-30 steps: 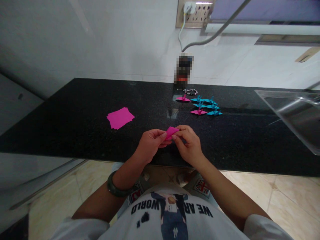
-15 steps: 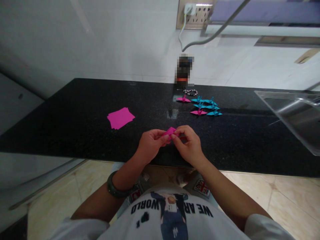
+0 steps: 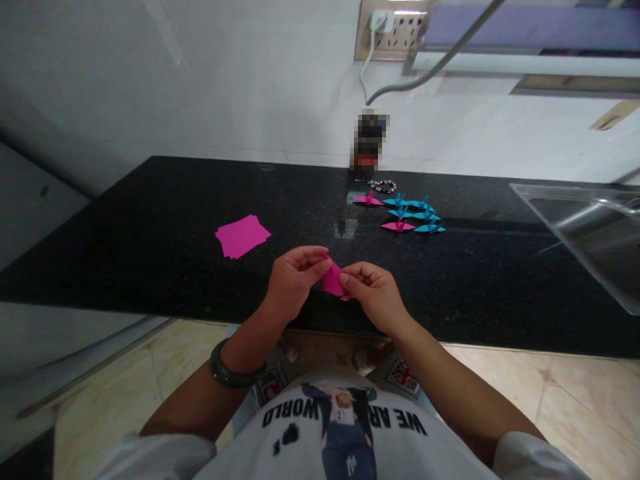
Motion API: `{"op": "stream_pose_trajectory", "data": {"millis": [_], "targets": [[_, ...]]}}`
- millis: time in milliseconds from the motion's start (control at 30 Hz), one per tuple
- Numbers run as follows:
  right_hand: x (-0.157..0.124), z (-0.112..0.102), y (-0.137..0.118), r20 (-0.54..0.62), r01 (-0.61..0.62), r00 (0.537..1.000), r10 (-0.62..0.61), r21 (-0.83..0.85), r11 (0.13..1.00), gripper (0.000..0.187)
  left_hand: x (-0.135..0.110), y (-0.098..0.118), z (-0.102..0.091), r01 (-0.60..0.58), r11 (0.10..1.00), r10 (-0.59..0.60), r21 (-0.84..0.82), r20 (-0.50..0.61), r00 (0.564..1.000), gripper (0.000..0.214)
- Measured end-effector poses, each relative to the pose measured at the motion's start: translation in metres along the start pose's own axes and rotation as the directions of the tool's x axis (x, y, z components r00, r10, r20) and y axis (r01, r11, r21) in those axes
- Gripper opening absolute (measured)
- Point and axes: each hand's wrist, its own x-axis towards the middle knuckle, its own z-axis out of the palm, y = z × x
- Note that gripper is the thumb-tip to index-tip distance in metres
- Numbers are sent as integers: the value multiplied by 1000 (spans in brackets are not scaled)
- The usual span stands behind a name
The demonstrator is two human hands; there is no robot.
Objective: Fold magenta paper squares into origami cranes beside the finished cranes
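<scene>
My left hand (image 3: 293,280) and my right hand (image 3: 376,298) both pinch a small folded pink paper (image 3: 332,280) between their fingertips, just above the near edge of the black counter (image 3: 150,267). A stack of flat pink paper squares (image 3: 242,235) lies on the counter to the left. Farther back on the right sit several folded paper cranes, the pink cranes (image 3: 398,226) among the blue cranes (image 3: 419,215).
A bead bracelet (image 3: 381,186) and a blurred dark object (image 3: 369,143) stand at the counter's back by the white wall. A cable hangs from a wall socket (image 3: 390,30). A clear plastic box (image 3: 585,227) juts in at the right. Tiled floor lies below.
The folded pink paper has turned from lying flat between my fingertips to hanging more upright. Both hands have dropped slightly toward me.
</scene>
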Motion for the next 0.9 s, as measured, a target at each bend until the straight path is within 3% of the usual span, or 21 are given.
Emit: {"op": "stream_pose_trajectory", "data": {"millis": [167, 300, 500, 733, 900], "targets": [[-2, 7, 3, -78, 4, 997, 2, 70, 998, 20, -1, -5, 2, 130, 989, -125, -76, 66, 990, 27], [-3, 8, 3, -102, 20, 995, -13, 67, 998, 18, -3, -5, 4, 160, 983, -153, -93, 73, 985, 26], [-1, 7, 2, -86, 16, 996, -15, 13, 1000, 14, -4, -7, 8, 88, 996, -88, 14, 19, 996, 23], [0, 3, -5, 58, -38, 997, 46, -121, 992, 22, -7, -4, 9, -29, 982, 31, 188, -7, 999, 21], [2, 2, -8, 76, -50, 995, 66, -191, 980, 23, -8, -5, 9, -49, 969, 51, 241, -1, 999, 24]]}}
